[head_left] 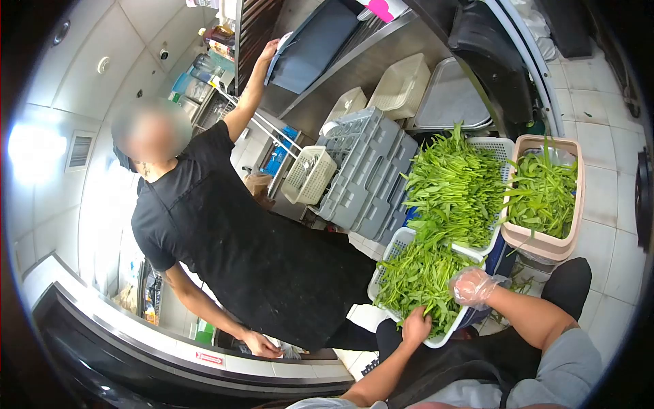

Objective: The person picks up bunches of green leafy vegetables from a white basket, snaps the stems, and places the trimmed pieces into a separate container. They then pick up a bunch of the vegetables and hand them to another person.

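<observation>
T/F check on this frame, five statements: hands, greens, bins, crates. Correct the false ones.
1. The right hand wears a clear plastic glove. True.
2. The left hand wears a matching glove. False: it is bare.
3. The left hand is at the leafy greens in the near white basket. True.
4. The pink bin is empty. False: it holds greens too.
5. The gray crates lie scattered apart. False: they are stacked together.

Grey plastic crates [371, 170] are stacked beside a small cream basket [310, 176]. A metal tray [453, 99] is positioned beside a cream tub [400, 85]. A person [252, 238] in black stands nearby, one arm raised to a blue-grey panel [315, 51].
</observation>
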### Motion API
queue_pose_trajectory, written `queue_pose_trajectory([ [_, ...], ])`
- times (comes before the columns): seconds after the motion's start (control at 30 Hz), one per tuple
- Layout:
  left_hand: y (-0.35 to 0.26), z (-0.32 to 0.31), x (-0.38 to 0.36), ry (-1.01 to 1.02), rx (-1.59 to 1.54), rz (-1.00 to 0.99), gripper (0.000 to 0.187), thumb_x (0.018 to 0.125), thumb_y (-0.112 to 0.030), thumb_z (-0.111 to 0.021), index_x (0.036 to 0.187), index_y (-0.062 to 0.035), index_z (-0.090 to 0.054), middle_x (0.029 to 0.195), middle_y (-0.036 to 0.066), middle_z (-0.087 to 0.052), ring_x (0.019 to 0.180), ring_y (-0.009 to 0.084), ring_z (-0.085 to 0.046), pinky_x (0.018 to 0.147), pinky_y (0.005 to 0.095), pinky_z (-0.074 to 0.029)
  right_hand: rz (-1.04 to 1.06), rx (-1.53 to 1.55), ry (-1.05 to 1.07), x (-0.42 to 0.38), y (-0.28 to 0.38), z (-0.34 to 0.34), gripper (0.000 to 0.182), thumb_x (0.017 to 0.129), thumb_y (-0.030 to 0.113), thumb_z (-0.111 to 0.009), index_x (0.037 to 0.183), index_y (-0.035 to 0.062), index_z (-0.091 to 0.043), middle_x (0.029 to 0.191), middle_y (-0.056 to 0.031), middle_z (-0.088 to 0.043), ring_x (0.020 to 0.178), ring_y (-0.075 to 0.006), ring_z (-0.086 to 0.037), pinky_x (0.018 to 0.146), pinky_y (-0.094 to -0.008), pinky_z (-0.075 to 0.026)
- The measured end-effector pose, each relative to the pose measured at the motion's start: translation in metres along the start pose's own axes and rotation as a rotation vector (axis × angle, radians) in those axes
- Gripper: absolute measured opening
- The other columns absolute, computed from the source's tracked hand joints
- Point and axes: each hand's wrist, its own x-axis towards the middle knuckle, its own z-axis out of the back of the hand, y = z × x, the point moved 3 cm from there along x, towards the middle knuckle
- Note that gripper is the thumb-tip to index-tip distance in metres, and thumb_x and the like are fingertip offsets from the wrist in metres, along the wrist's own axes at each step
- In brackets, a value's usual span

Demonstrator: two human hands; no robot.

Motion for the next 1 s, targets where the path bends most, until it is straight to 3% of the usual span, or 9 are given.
queue_pose_trajectory([
  [0.53, 0.001, 0.000, 0.000, 0.018, 0.019, 0.017, 0.040, 0.090, -0.024, -0.062, 0.126, -0.0072, -0.064, 0.123, 0.019, -0.067, 0.110, 0.0405, -0.064, 0.095, 0.0487, -0.051, -0.021, 0.022, 0.054, 0.001, -0.005, -0.012, 0.018, 0.070, 0.030, -0.069, 0.072, 0.0133, -0.073, 0.079, -0.0120, -0.073, 0.076, -0.0339, -0.071, 0.071, -0.0463, -0.056],
  [0.83, -0.002, 0.002, 0.000, -0.016, -0.026, 0.005, 0.036, 0.089, -0.021, -0.063, 0.121, -0.0045, -0.067, 0.118, 0.021, -0.068, 0.107, 0.0416, -0.065, 0.093, 0.0482, -0.052, 0.013, 0.024, -0.032, 0.000, -0.010, -0.025, 0.018, 0.071, 0.031, -0.070, 0.071, 0.0140, -0.073, 0.079, -0.0108, -0.073, 0.076, -0.0322, -0.071, 0.071, -0.0462, -0.055],
  [0.93, 0.002, -0.001, 0.001, 0.002, 0.008, 0.007, 0.039, 0.089, -0.022, -0.061, 0.125, -0.0079, -0.065, 0.122, 0.018, -0.067, 0.109, 0.0399, -0.065, 0.095, 0.0482, -0.052, 0.004, 0.029, -0.040, -0.002, -0.010, -0.024, 0.018, 0.071, 0.032, -0.070, 0.070, 0.0142, -0.072, 0.078, -0.0106, -0.072, 0.076, -0.0320, -0.071, 0.071, -0.0461, -0.055],
  [1.0, 0.001, 0.000, 0.000, 0.009, 0.010, 0.009, 0.038, 0.089, -0.022, -0.061, 0.125, -0.0077, -0.065, 0.123, 0.018, -0.067, 0.110, 0.0397, -0.065, 0.095, 0.0484, -0.052, 0.027, 0.037, -0.017, -0.001, -0.011, -0.024, 0.016, 0.073, 0.030, -0.069, 0.078, 0.0147, -0.071, 0.077, -0.0117, -0.070, 0.074, -0.0343, -0.070, 0.068, -0.0484, -0.054],
])
